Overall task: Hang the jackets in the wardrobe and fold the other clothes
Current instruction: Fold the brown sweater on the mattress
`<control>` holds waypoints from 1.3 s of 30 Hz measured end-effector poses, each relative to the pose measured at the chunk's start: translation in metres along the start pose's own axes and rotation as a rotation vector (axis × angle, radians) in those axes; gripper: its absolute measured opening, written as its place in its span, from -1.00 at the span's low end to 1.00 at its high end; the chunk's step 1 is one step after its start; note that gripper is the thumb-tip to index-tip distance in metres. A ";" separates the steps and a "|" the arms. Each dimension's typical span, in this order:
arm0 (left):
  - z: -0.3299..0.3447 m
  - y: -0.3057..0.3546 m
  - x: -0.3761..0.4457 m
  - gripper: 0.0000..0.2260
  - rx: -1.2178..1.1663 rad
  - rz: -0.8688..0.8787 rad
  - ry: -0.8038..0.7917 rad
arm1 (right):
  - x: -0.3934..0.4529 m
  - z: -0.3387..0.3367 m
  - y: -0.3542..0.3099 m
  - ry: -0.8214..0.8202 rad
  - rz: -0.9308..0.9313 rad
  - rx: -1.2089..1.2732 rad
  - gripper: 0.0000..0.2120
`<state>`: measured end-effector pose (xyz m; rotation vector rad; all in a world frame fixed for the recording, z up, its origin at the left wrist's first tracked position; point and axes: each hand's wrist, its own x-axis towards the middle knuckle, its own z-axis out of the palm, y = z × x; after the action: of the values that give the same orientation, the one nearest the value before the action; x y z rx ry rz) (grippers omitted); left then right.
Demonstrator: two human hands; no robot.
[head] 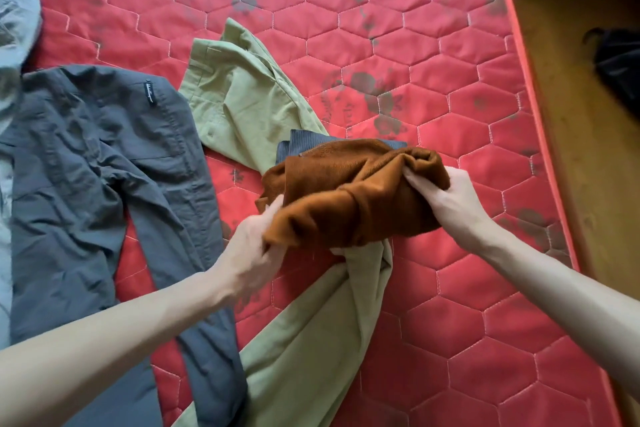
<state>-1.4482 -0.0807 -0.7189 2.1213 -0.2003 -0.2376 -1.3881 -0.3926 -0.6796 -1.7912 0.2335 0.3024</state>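
A bunched rust-brown garment (349, 191) is held just above the red quilted mattress (467, 288). My left hand (252, 246) grips its near left edge, and my right hand (446, 198) grips its right end. A blue-grey ribbed piece (304, 146) shows behind the brown garment. Light green trousers (242, 97) lie under it and run toward the near edge. A dark grey jacket (104, 156) lies spread out on the left.
A pale grey-blue garment (14, 45) lies at the far left edge. The mattress's right edge (540, 135) borders a wooden floor (571, 114), where a dark bag-like object (620, 69) sits at the far right.
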 end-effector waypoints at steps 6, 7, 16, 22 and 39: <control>-0.012 0.030 0.076 -0.51 -0.205 -0.420 0.062 | 0.033 0.003 0.012 0.206 -0.009 -0.002 -0.90; -0.013 0.032 0.087 -0.57 -0.222 -0.460 0.088 | 0.041 0.004 0.013 0.233 -0.016 -0.024 -0.88; 0.012 0.048 0.099 -0.63 0.083 -0.288 0.393 | 0.092 0.011 0.006 0.275 -0.005 -0.400 -0.68; 0.002 0.021 0.123 -0.79 0.068 -0.400 0.425 | 0.093 0.005 0.018 0.318 0.105 -0.427 -0.64; 0.010 0.034 0.132 -0.79 0.299 -0.363 0.600 | 0.043 0.065 0.031 0.256 -0.736 -1.117 -0.59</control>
<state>-1.3243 -0.1379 -0.7072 2.4111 0.5340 0.2401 -1.3628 -0.3369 -0.7366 -2.8493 -0.5329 -0.4269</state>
